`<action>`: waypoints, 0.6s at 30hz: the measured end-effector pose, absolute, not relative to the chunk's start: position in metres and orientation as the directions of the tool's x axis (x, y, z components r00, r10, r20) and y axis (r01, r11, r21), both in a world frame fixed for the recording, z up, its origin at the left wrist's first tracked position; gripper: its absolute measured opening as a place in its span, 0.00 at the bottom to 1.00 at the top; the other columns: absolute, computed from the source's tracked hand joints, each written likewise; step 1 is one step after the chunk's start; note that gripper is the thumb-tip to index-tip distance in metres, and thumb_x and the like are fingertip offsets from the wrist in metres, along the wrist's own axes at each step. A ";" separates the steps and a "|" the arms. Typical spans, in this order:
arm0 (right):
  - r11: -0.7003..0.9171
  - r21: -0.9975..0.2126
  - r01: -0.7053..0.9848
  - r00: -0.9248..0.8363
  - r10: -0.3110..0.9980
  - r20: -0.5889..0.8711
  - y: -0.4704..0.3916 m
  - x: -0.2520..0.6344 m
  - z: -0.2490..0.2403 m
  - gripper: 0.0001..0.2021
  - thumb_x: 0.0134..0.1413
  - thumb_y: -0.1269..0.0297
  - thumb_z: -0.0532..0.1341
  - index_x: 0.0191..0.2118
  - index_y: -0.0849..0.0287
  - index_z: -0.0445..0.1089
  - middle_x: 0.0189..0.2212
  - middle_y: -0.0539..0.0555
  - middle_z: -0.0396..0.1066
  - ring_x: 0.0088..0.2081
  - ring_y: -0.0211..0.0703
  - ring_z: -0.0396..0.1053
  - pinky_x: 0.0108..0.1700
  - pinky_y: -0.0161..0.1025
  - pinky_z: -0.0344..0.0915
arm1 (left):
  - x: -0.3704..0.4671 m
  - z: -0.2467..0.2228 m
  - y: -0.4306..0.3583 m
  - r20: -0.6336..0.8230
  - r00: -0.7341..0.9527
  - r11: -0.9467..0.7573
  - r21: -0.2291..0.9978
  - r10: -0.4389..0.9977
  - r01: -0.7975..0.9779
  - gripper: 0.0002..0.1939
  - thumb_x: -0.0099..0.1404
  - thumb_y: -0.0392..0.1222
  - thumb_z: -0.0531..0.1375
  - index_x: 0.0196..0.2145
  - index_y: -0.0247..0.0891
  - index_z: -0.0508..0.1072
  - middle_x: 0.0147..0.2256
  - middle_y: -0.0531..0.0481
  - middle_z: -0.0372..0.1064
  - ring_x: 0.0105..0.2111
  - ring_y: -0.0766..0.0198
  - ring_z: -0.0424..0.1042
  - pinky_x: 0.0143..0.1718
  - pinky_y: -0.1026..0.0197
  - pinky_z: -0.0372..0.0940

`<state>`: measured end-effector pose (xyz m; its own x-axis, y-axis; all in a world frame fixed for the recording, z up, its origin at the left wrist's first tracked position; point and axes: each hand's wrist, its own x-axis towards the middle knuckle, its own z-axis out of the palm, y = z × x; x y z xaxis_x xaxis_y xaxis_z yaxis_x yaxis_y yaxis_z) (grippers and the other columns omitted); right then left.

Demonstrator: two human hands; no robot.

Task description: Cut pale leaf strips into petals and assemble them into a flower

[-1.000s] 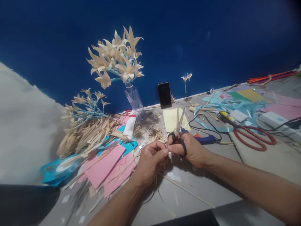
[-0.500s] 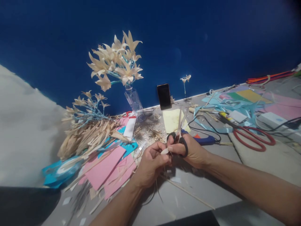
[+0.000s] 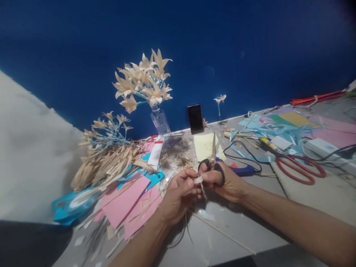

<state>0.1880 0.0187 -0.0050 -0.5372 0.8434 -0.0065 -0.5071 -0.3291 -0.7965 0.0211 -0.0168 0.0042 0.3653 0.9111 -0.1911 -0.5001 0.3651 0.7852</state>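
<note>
Between the fingertips of my left hand [image 3: 180,193] is a small pale petal-like piece [image 3: 198,180], pinched at its left end. My right hand [image 3: 226,185] has its thumb and a finger at the other end of that piece. Black-handled scissors [image 3: 214,148] hang on the fingers of my right hand, blades pointing away from me and spread apart. A thin pale strand dangles beneath the fingertips. Beyond the hands, cream flowers [image 3: 144,81] with light-blue stems stand in a clear plastic bottle [image 3: 162,128].
Dried husks [image 3: 102,167], a smaller flower bunch [image 3: 109,129] and pink paper [image 3: 125,200] lie left. A phone [image 3: 195,118] leans on the blue wall near yellow paper [image 3: 205,146]. A blue-handled glue gun [image 3: 241,170], red-handled scissors [image 3: 302,168] and blue ribbon [image 3: 292,135] lie right.
The pale piece has turned slightly and moved a little to the right, with the right thumb now at its end. The view has shifted slightly upward. Both hands keep their hold.
</note>
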 end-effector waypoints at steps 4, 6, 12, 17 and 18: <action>-0.264 -0.845 -0.465 -0.493 0.870 -0.001 0.020 0.188 -0.006 0.13 0.40 0.64 0.73 0.27 0.62 0.69 0.21 0.47 0.64 0.22 0.33 0.58 0.25 0.32 0.56 | 0.024 0.003 -0.017 -0.202 0.353 0.363 0.796 0.913 -0.484 0.17 0.54 0.49 0.71 0.33 0.35 0.74 0.27 0.50 0.68 0.26 0.67 0.68 0.30 0.64 0.63; -0.228 -0.876 -0.426 -0.468 0.884 -0.002 0.020 0.187 -0.006 0.14 0.39 0.61 0.73 0.26 0.62 0.69 0.20 0.47 0.63 0.23 0.33 0.57 0.25 0.32 0.53 | 0.024 0.002 -0.018 -0.193 0.344 0.344 0.817 0.919 -0.462 0.15 0.53 0.47 0.71 0.28 0.34 0.74 0.25 0.51 0.67 0.25 0.68 0.67 0.29 0.65 0.62; -0.180 -0.901 -0.394 -0.354 0.935 -0.032 0.028 0.191 0.001 0.14 0.41 0.58 0.70 0.26 0.61 0.67 0.18 0.45 0.59 0.21 0.32 0.52 0.24 0.34 0.48 | 0.010 0.017 0.001 -0.249 0.212 0.304 0.910 0.945 -0.283 0.15 0.51 0.47 0.72 0.26 0.35 0.72 0.22 0.54 0.66 0.20 0.70 0.64 0.24 0.66 0.58; -0.130 -0.896 -0.425 -0.318 0.948 0.012 0.040 0.203 0.008 0.12 0.44 0.59 0.68 0.27 0.60 0.67 0.18 0.44 0.58 0.20 0.32 0.49 0.23 0.34 0.45 | -0.003 0.027 0.074 0.012 0.041 -0.027 0.920 0.999 0.391 0.11 0.56 0.47 0.65 0.29 0.35 0.78 0.20 0.51 0.69 0.19 0.66 0.64 0.23 0.62 0.58; -0.121 -0.902 -0.414 -0.310 0.951 0.015 0.042 0.205 0.008 0.12 0.44 0.59 0.68 0.27 0.60 0.68 0.17 0.44 0.58 0.20 0.32 0.49 0.23 0.34 0.45 | -0.003 0.026 0.092 0.032 0.030 -0.042 0.897 0.999 0.440 0.09 0.55 0.45 0.65 0.28 0.34 0.79 0.18 0.51 0.68 0.19 0.65 0.63 0.23 0.62 0.57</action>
<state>0.2046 0.0422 0.0084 -0.3102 0.9506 0.0146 -0.4144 -0.1214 -0.9020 -0.0033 0.0919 0.0257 0.0299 0.9990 0.0324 0.4399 -0.0423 0.8971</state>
